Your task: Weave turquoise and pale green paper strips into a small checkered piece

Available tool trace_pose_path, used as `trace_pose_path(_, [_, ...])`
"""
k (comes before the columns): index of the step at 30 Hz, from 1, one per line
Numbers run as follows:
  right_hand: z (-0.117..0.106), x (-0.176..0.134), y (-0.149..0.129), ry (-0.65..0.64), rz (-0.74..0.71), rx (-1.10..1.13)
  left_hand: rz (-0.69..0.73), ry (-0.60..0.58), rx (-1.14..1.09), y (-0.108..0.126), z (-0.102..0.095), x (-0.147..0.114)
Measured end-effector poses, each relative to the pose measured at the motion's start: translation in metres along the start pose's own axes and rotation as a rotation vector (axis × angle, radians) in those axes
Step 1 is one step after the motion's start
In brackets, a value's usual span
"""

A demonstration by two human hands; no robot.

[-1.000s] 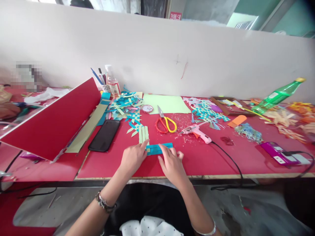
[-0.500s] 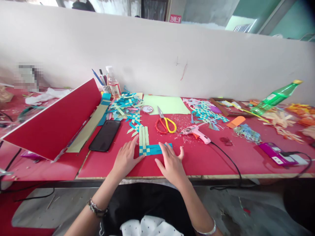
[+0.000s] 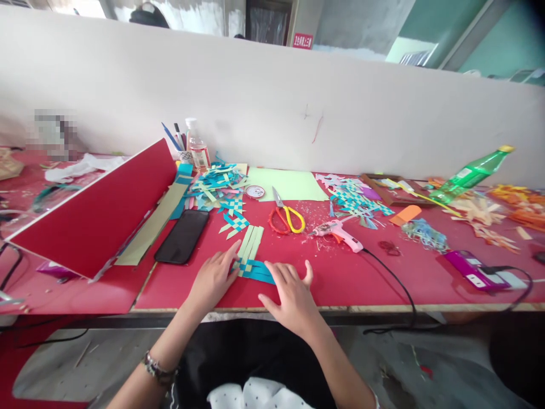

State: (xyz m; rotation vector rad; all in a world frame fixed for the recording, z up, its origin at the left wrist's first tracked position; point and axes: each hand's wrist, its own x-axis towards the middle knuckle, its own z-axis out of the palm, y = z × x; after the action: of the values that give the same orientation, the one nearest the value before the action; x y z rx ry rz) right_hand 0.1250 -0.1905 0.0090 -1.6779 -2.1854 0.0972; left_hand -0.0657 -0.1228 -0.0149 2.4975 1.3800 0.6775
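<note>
An L-shaped weave of paper strips lies on the red table, its pale green strips (image 3: 252, 241) pointing away from me and its blue strips (image 3: 259, 271) running to the right. They cross in a small checkered corner. My left hand (image 3: 214, 278) is at the left edge of that corner, fingers stretched out and thumb apart, touching or nearly touching the paper. Over the right end of the blue strips rests my right hand (image 3: 293, 292), its fingers spread and partly hiding the strip ends. Neither hand is closed round anything.
Beyond the weave lie scissors (image 3: 286, 217) and a pink glue gun (image 3: 340, 232) with a trailing cord. A black phone (image 3: 182, 237) and a propped red board (image 3: 97, 210) are on the left. Paper scraps (image 3: 219, 184) and a green bottle (image 3: 472, 175) stand further back.
The weave has turned slightly clockwise and shifted a little left and nearer to me. My right hand moved slightly left and nearer, covering the blue strip ends; my left hand moved slightly left.
</note>
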Motion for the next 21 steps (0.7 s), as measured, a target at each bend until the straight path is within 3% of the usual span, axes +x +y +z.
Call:
trace_pose_path(5, [-0.008,0.002,0.015,0.054,0.018,0.094,-0.001,-0.088,-0.107,-0.009,-0.015,0.002])
trace_pose_path(8, [-0.018,0.006,0.056,0.252,0.204,0.042,0.012,-0.139,-0.188,-0.018,-0.025,0.024])
trace_pose_path(11, [-0.028,0.010,0.105,0.348,0.372,-0.178,0.102,-0.129,-0.034,-0.027,-0.027,0.059])
trace_pose_path(16, [-0.029,0.011,0.155,0.322,0.596,-0.427,0.189,-0.220,0.093,-0.032,-0.010,0.105])
trace_pose_path(21, [-0.019,0.011,0.170,0.226,0.695,-0.456,0.122,-0.209,0.111,-0.030,0.002,0.110])
